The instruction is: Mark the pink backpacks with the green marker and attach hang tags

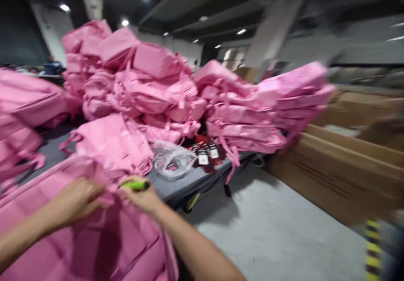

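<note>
A large pink bag (pixel 94 243), apparently a backpack, lies in front of me at the lower left. My left hand (pixel 80 194) rests on its upper part with bent fingers, closed on the pink fabric, though blur softens the fingertips. In my right hand (pixel 142 197) is a lime-green handheld tool with a black end (pixel 135 185); its exact kind does not show. The right fingers are wrapped around it, close against the bag's upper edge. Just beyond lies a smaller folded pink bag (pixel 113 142).
Stacked pink bags (pixel 151 83) cover the grey table (pixel 186 184). A clear plastic bag (pixel 173 159) and black and red hang tags (pixel 203 157) sit near its edge. Large cardboard boxes (pixel 334 176) stand right, beside the pale floor (pixel 271 230) and a yellow-black striped post (pixel 373 247).
</note>
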Motion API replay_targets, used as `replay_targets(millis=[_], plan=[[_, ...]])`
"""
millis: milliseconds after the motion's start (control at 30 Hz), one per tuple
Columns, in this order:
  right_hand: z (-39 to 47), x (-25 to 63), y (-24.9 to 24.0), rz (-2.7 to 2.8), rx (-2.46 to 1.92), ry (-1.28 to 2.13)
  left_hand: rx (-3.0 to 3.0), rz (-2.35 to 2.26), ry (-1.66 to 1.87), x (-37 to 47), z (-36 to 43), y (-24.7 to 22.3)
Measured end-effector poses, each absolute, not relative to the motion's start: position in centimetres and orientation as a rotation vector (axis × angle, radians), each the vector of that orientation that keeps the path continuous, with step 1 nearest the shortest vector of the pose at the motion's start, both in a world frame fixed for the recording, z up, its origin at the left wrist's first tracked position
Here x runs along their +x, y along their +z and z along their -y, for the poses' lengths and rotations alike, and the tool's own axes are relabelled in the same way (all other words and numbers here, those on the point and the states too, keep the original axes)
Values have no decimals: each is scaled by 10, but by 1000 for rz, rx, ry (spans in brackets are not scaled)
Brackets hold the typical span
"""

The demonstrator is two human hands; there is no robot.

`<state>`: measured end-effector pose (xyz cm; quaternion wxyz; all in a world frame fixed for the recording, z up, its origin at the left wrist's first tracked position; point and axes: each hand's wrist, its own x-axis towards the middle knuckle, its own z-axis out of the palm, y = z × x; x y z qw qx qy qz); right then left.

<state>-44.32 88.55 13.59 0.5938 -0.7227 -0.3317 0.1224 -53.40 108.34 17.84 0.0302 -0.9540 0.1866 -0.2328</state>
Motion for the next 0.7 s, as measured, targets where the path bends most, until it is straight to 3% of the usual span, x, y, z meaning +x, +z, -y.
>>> replay_targets(millis=[67, 200, 300, 500, 700], plan=[[-863, -447, 164, 834, -1468, 415, -3132, -385, -241, -556, -1062, 219], [-833, -428, 197, 866, -1280, 493, -3408, -70, -31, -571, -1027, 257], [-833, -421, 177, 855, -1310, 482, -3490, 52, -35, -568, -1022, 223], [-846, -424, 105, 809, -1571, 354, -3026, 10, -294, -559, -1038, 121], [-881, -434, 94, 1371, -1592, -74, -2990, -289, -669, -564, -1050, 106]])
